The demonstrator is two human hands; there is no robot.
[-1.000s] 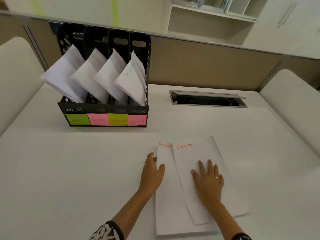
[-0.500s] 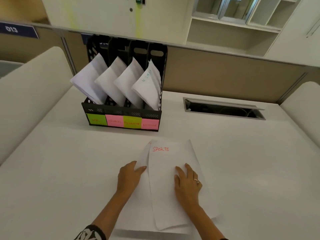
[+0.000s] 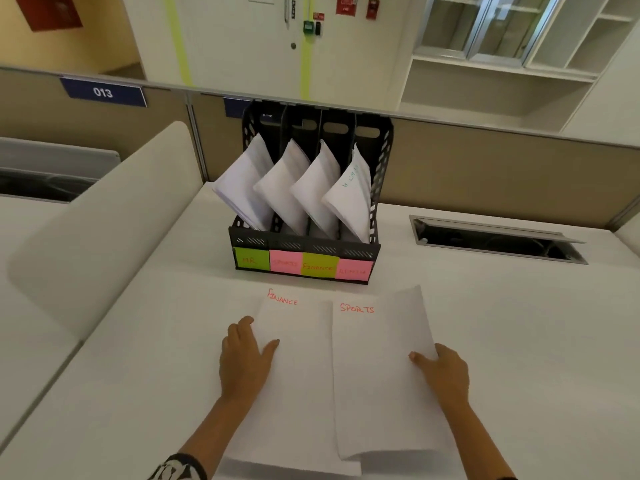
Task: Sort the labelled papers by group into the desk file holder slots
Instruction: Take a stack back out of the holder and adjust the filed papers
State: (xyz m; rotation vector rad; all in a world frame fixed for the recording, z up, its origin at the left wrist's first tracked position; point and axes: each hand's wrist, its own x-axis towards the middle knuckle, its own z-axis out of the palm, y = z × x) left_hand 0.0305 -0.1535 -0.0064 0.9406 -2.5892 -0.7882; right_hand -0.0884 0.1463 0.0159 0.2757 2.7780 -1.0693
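Both papers (image 3: 377,375) lie lengthwise, headings toward holder (image 3: 304,251).

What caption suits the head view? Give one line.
Two hands spread FINANCE sheet and SPORTS sheet before the file holder.

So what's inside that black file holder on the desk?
The black file holder has four slots, each holding a leaning bundle of white papers. The rightmost bundle shows faint green writing, too small to read. The lower ends of the papers are hidden behind the front wall.
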